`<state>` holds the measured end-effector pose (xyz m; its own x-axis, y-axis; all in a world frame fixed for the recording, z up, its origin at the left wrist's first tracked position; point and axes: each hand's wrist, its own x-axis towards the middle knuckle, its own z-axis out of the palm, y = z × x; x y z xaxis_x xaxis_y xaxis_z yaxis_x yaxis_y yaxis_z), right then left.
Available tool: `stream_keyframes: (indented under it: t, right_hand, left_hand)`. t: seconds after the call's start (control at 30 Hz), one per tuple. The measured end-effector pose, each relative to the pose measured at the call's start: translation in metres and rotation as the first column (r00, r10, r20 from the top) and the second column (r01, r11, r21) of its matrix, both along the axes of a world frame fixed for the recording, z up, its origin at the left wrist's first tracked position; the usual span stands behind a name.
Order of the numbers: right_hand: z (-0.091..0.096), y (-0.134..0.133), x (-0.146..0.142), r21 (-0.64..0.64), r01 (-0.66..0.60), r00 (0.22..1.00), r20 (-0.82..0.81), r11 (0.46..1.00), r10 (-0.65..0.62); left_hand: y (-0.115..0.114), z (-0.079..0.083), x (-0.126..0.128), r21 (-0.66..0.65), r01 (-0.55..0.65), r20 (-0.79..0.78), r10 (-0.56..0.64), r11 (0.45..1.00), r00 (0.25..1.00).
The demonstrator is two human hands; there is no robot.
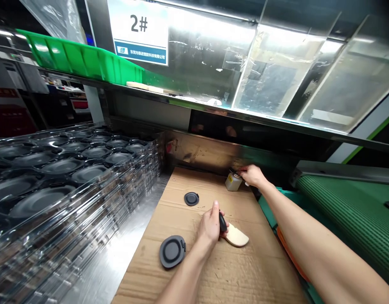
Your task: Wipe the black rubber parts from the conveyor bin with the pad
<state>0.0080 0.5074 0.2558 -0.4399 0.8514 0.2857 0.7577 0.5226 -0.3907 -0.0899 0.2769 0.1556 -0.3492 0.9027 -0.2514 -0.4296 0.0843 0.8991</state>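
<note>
Your left fingers [215, 211] pinch a black rounded plastic piece [223, 221] just above a cream foam pad [235, 235], while your right fingers [246, 169] grip the cap of a small jar [233, 183] ahead on the cardboard sheet [245, 270].

A corrugated cardboard sheet [245, 270] is lying rough and matt at six o'clock, carrying matt charcoal plastic discs [172, 251], a matt black piece [223, 221] and a smooth pale pad [237, 236] of uncertain material. A frosted plastic bottle [232, 182] is glowing dully at twelve, glossy clear plastic trays [70, 169] are glinting at nine, and a ribbed matt green belt [349, 211] is showing at three, below a polished steel panel [207, 152].
</note>
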Motion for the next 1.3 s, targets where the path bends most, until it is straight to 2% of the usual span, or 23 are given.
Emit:
stream_keyframes:
  t: [0.13,0.23,0.3,0.37,0.47,0.57,0.67,0.83,1.07,1.2,1.3]
  right_hand:
    - [0.013,-0.009,0.004,0.019,0.039,0.995,-0.097,0.999,-0.037]
    - [0.013,-0.038,0.009,-0.041,0.004,0.967,-0.255,0.999,-0.015]
    - [0.003,-0.073,0.013,-0.105,-0.13,0.902,-0.425,0.986,0.073]
    - [-0.012,-0.113,0.019,-0.13,-0.268,0.837,-0.522,0.955,0.164]
    - [-0.038,-0.164,0.026,-0.159,-0.365,0.819,-0.524,0.918,0.235]
    - [-0.059,-0.189,0.031,-0.105,-0.364,0.846,-0.453,0.925,0.281]
    - [-0.071,-0.191,0.032,-0.003,-0.359,0.861,-0.386,0.933,0.33]
    - [-0.078,-0.185,0.035,0.085,-0.422,0.857,-0.287,0.903,0.428]
    - [-0.074,-0.184,0.054,0.004,-0.471,0.869,-0.166,0.882,0.465]
    - [-0.073,-0.185,0.055,0.053,-0.422,0.884,-0.197,0.905,0.424]
    - [-0.074,-0.19,0.05,0.104,-0.435,0.879,-0.164,0.894,0.447]
  left_hand:
    - [0.0,0.001,-0.001,-0.009,-0.001,0.025,0.002,1.0,1.0]
    - [-0.002,0.006,-0.004,-0.022,0.01,0.113,-0.008,1.0,0.994]
    - [-0.005,0.009,-0.005,-0.026,0.03,0.171,-0.026,0.999,0.985]
    - [-0.009,0.012,-0.006,-0.034,0.065,0.213,-0.057,0.997,0.975]
    - [-0.013,0.013,-0.005,-0.042,0.126,0.22,-0.114,0.991,0.969]
    - [-0.014,0.011,0.0,-0.045,0.162,0.136,-0.155,0.986,0.979]
    - [-0.013,0.006,0.004,-0.046,0.181,-0.009,-0.181,0.983,0.983]
    - [-0.011,0.001,0.007,-0.086,0.174,-0.201,-0.188,0.981,0.961]
    - [-0.012,0.005,0.008,-0.098,0.209,-0.203,-0.225,0.973,0.953]
    - [-0.012,0.006,0.008,-0.091,0.231,-0.175,-0.244,0.969,0.954]
    - [-0.013,0.007,0.009,-0.116,0.225,-0.205,-0.245,0.967,0.947]
